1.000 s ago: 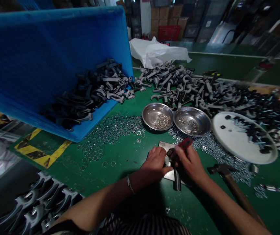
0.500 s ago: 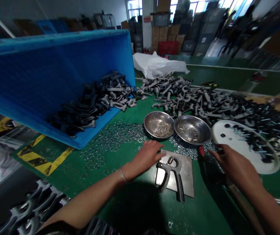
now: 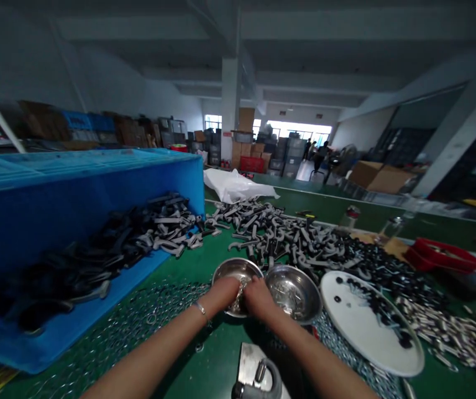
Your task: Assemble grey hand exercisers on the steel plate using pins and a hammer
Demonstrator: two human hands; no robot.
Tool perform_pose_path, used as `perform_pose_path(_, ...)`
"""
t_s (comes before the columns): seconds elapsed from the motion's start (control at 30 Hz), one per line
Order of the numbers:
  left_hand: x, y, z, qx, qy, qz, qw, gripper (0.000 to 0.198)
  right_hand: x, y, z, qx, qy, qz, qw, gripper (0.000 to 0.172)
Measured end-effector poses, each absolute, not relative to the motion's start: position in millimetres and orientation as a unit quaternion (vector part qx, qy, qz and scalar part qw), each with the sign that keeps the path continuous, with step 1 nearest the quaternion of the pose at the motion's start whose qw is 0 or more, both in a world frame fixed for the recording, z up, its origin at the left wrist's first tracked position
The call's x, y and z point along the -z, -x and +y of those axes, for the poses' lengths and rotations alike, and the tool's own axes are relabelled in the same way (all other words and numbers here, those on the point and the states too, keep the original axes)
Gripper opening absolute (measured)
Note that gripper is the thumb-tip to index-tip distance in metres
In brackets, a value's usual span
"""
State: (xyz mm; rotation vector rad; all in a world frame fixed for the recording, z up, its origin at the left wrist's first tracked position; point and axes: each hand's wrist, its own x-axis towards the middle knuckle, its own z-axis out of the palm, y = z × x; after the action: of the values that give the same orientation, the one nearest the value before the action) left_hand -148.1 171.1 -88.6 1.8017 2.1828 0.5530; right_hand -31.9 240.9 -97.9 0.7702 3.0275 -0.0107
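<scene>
Both hands are at the left bowl, on the green bench. Left hand reaches in over the left rim, fingertips down inside and hidden; can't tell if its fingers are apart or together. Right hand comes over the right rim, knuckles up, fingers curled toward the small parts; can't tell if it's pinching any. Hands sit close side by side, those shiny parts showing between them. Right bowl is just right of the left one, with metal pins in it. Near side, below the bowls: metal plate with a grey clamp on it, cut off by the near edge of view. White tray is right of the right bowl, black-headed bolts on it. Loose rings spread left of the bowls. Blue crate lies on its side at left, open toward the bench, dark and grey handles inside. More handles piled on the far side, white sheet behind them. Silver cylinders heaped at right, beyond the tray.
</scene>
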Motion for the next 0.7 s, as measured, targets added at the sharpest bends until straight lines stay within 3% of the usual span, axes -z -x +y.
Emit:
perform_pose_path(0.07, 95, 153, 169, -0.191, -0.619, 0.75, 0.131, 0.006, 102, 28, 240, 0.022, -0.259, 0.966, -0.012, 0.03)
perform_pose_path(0.3, 105, 155, 164, -0.224, -0.599, 0.752, 0.158, 0.013, 92, 5, 238, 0.207, -0.311, 0.919, -0.125, 0.018)
perform_pose_path(0.5, 111, 158, 157, -0.294, -0.58, 0.735, 0.191, 0.012, 98, -83, 200, 0.369, -0.34, 0.852, -0.148, 0.033)
perform_pose_path(0.7, 105, 124, 127, -0.391, -0.561, 0.688, 0.245, 0.012, 125, -156, 132, 0.324, -0.303, 0.873, -0.201, 0.022)
